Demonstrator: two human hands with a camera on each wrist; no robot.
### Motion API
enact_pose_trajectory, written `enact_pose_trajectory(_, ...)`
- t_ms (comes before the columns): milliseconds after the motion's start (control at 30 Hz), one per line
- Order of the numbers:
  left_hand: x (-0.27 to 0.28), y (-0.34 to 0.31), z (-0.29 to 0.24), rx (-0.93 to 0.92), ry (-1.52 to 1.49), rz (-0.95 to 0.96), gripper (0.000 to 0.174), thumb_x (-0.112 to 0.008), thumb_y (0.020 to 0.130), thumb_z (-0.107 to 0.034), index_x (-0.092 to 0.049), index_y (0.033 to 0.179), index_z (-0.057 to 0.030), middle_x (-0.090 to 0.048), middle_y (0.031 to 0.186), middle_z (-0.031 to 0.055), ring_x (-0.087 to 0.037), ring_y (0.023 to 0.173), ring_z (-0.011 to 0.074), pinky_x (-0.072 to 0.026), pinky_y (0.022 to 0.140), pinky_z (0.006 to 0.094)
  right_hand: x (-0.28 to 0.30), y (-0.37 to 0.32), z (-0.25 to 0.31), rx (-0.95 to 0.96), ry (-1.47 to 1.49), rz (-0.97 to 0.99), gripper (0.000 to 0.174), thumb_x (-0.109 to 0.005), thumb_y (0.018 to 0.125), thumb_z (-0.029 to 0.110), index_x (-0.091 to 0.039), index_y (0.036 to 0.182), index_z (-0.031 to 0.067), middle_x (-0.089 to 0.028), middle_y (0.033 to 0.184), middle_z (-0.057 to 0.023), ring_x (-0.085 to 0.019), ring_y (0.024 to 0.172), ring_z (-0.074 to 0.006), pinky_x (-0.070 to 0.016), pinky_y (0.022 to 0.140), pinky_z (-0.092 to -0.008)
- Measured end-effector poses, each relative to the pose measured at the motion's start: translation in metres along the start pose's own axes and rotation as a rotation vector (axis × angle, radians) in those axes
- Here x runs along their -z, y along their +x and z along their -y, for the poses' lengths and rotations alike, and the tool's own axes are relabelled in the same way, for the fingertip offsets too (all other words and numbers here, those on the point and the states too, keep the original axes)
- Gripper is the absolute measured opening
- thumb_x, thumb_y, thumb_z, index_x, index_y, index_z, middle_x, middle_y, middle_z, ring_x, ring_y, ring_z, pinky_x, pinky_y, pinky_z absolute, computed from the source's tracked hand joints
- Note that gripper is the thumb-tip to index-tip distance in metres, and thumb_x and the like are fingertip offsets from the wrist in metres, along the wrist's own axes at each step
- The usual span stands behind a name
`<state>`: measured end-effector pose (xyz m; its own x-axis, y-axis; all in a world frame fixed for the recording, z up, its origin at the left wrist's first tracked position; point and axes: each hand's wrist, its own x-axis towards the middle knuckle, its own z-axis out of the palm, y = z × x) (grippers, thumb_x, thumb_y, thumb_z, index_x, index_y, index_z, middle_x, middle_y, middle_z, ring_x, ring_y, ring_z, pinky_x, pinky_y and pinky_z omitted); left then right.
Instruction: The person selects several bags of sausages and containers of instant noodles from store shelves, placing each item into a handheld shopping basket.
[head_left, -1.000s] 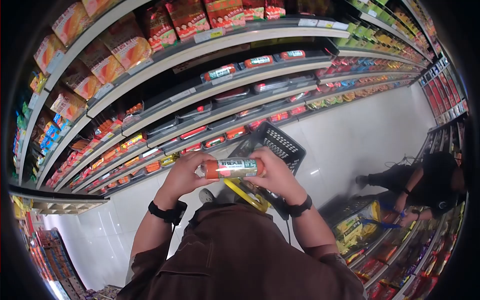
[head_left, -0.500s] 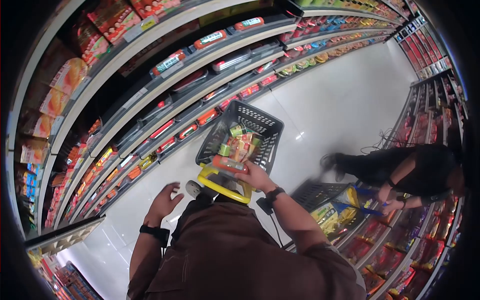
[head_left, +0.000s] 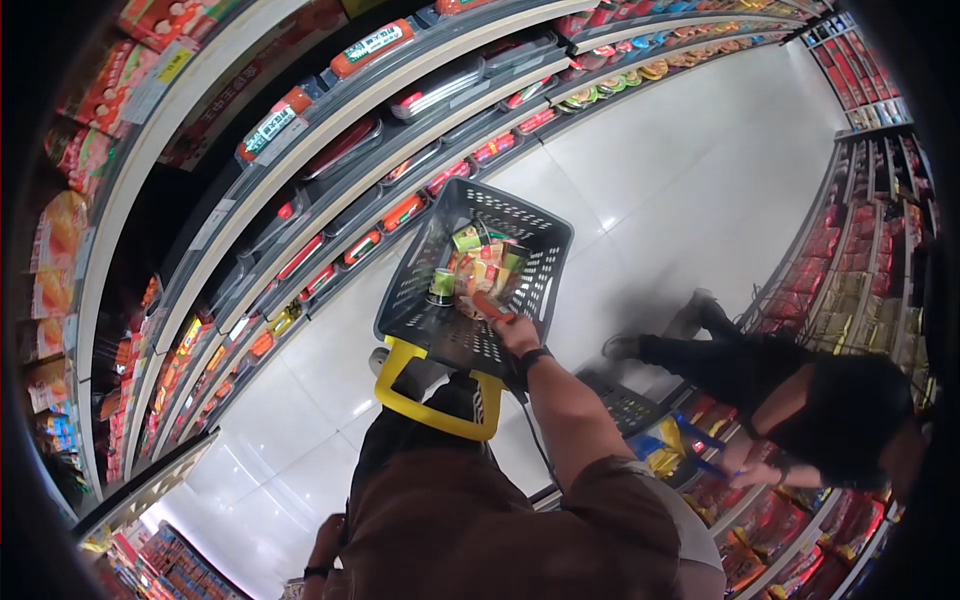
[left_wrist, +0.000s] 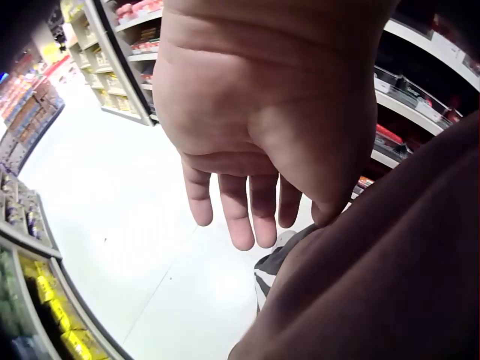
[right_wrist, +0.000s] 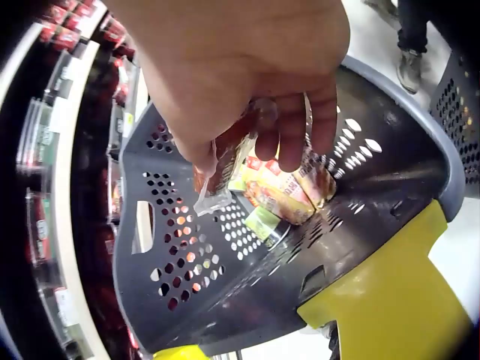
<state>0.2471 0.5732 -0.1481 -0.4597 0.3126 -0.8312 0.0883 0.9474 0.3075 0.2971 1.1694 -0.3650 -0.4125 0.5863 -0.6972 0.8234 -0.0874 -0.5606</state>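
My right hand reaches down inside a dark grey shopping basket and grips a wrapped red sausage. In the right wrist view, the thumb and fingers of that hand pinch the sausage, its clear wrapper end sticking out below the thumb. Below it lie green-labelled tubs and a yellow-and-pink food pack. My left hand hangs beside my body with loose fingers and holds nothing; the head view shows only part of it at the lower edge.
The basket's yellow handle is at my front. Shelves of packaged sausages run along the left. At right, another person in dark clothes stands with a second basket near more shelves.
Both hands held the sausage up at first. The left hand let go and dropped to my side, while the right hand carried the sausage down into the basket. The view shifted along the shelf.
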Motion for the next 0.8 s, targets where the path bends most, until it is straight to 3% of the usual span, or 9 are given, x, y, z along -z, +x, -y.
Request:
enact_pose_trajectory(33,0.007,-0.017,-0.027,0.133,-0.276,0.030,0.033,-0.045,0.096,-0.026,-0.060,0.113,-0.0022,-0.064,0.104,0.0202,-0.061,0.098,0.0355,-0.0486,0.083,0.0398,-0.011,0.015,-0.015,-0.058,0.026,0.003,0.054,-0.069,0.074,0.047,-0.066,0.100,-0.0003,-0.067,0.098,-0.0223,-0.064,0.097,-0.0370,-0.0491,0.084,-0.0409)
enact_pose_trajectory(133,-0.007,-0.033,0.004,0.053,-0.009,0.039,0.036,-0.042,0.097,-0.030,-0.060,0.113,-0.0031,-0.064,0.104,0.0190,-0.061,0.099,0.0318,-0.0480,0.083,0.0383,-0.037,0.054,-0.056,-0.122,-0.007,-0.017,0.055,-0.069,0.072,0.049,-0.068,0.099,0.0012,-0.068,0.099,-0.0208,-0.064,0.097,-0.0361,-0.0496,0.085,-0.0408)
enact_pose_trajectory(233,-0.013,-0.042,0.006,0.326,-0.241,0.039,0.038,-0.042,0.094,-0.032,-0.060,0.113,-0.0036,-0.063,0.109,0.0206,-0.059,0.104,0.0348,-0.0464,0.088,0.0408,-0.053,0.076,-0.069,-0.136,-0.014,-0.089,0.047,-0.066,0.079,0.041,-0.068,0.101,-0.0010,-0.069,0.093,-0.0209,-0.066,0.095,-0.0329,-0.0496,0.081,-0.0383)
enact_pose_trajectory(333,-0.014,-0.043,0.007,0.392,-0.055,0.060,0.040,-0.046,0.091,-0.032,-0.061,0.113,-0.0028,-0.063,0.110,0.0226,-0.058,0.106,0.0386,-0.0454,0.090,0.0429,-0.039,0.080,-0.032,-0.284,-0.038,-0.179,0.047,-0.067,0.078,0.043,-0.068,0.097,-0.0008,-0.069,0.092,-0.0209,-0.066,0.095,-0.0343,-0.0497,0.082,-0.0394)
enact_pose_trajectory(467,-0.005,-0.038,0.002,0.445,-0.012,0.067,0.042,-0.047,0.090,-0.034,-0.062,0.112,-0.0023,-0.063,0.110,0.0225,-0.058,0.106,0.0379,-0.0455,0.091,0.0430,-0.073,0.135,-0.074,-0.173,0.137,-0.183,0.049,-0.069,0.077,0.044,-0.067,0.096,-0.0005,-0.068,0.092,-0.0209,-0.065,0.094,-0.0355,-0.0497,0.084,-0.0412)
enact_pose_trajectory(567,0.005,-0.043,0.000,0.468,0.027,0.091,0.043,-0.048,0.089,-0.035,-0.062,0.112,-0.0020,-0.063,0.109,0.0225,-0.059,0.106,0.0374,-0.0455,0.091,0.0430,-0.111,0.152,-0.119,-0.016,-0.075,-0.179,0.042,-0.067,0.077,0.039,-0.067,0.094,0.0005,-0.068,0.088,-0.0210,-0.066,0.090,-0.0357,-0.0510,0.082,-0.0416)
enact_pose_trajectory(667,0.019,-0.029,-0.004,0.405,0.059,0.090,0.044,-0.048,0.089,-0.037,-0.063,0.112,-0.0015,-0.064,0.109,0.0228,-0.059,0.106,0.0372,-0.0458,0.090,0.0429,-0.108,0.133,-0.105,0.237,-0.311,0.014,0.031,-0.062,0.081,0.030,-0.067,0.091,0.0013,-0.067,0.088,-0.0223,-0.066,0.085,-0.0363,-0.0518,0.079,-0.0426)
enact_pose_trajectory(733,0.028,-0.018,-0.009,0.340,0.076,0.083,0.045,-0.049,0.088,-0.038,-0.063,0.111,-0.0012,-0.064,0.108,0.0232,-0.060,0.105,0.0371,-0.0461,0.090,0.0427,-0.091,0.107,-0.078,0.492,-0.850,0.481,0.039,-0.059,0.083,0.037,-0.066,0.104,0.0047,-0.067,0.100,-0.0217,-0.064,0.093,-0.0390,-0.0504,0.083,-0.0448)
enact_pose_trajectory(800,0.034,-0.006,-0.013,0.305,-0.022,0.040,0.047,-0.049,0.088,-0.041,-0.064,0.109,-0.0011,-0.064,0.108,0.0230,-0.060,0.104,0.0371,-0.0466,0.089,0.0426,-0.091,0.089,-0.081,0.403,-0.632,0.361,0.039,-0.058,0.084,0.040,-0.068,0.099,0.0061,-0.067,0.097,-0.0224,-0.063,0.093,-0.0394,-0.0498,0.082,-0.0453)
